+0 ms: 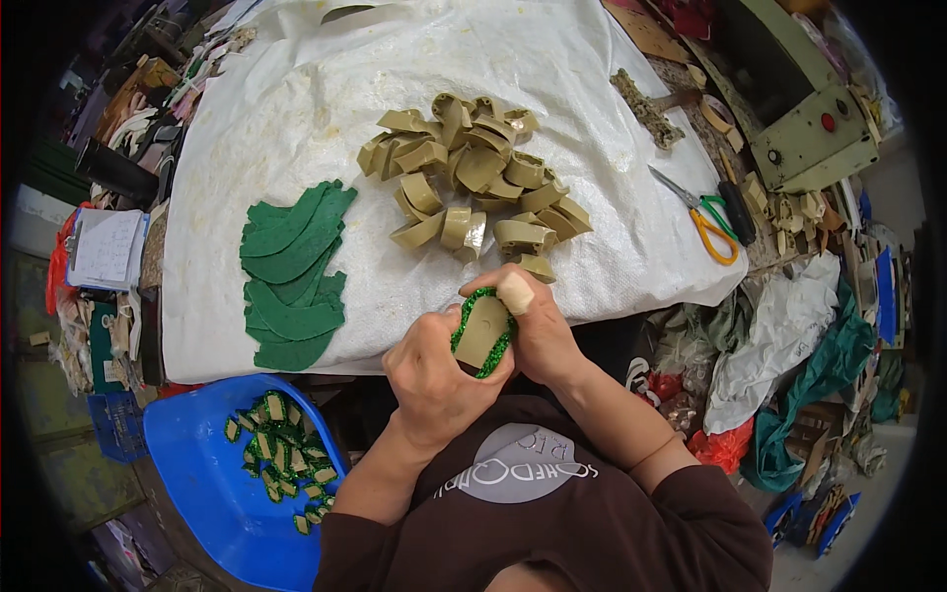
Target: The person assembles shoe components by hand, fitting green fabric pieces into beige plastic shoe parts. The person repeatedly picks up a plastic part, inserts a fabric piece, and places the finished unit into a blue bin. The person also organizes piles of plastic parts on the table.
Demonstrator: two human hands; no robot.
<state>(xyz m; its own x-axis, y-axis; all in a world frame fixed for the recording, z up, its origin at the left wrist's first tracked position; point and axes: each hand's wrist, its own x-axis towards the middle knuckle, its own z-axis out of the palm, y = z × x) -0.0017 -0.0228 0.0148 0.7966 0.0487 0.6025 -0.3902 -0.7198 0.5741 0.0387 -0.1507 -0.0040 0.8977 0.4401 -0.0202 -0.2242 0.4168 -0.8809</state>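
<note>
My left hand and my right hand both grip one shoe heel in front of my chest. Its flat tan face is turned up, and glittery green covering runs around its sides. A cream wrap covers my right thumb. Just beyond my hands, on the white sheet, lies a loose pile of bare tan shoe heels. To the left, dark green curved cloth pieces overlap in a stack. Down at the left, a blue tub holds several green-covered heels.
Scissors with orange and green handles lie at the sheet's right edge, beside a dark-handled tool. A pale green machine stands at the far right. Crumpled bags and cloth crowd the right side; a clipboard is at the left.
</note>
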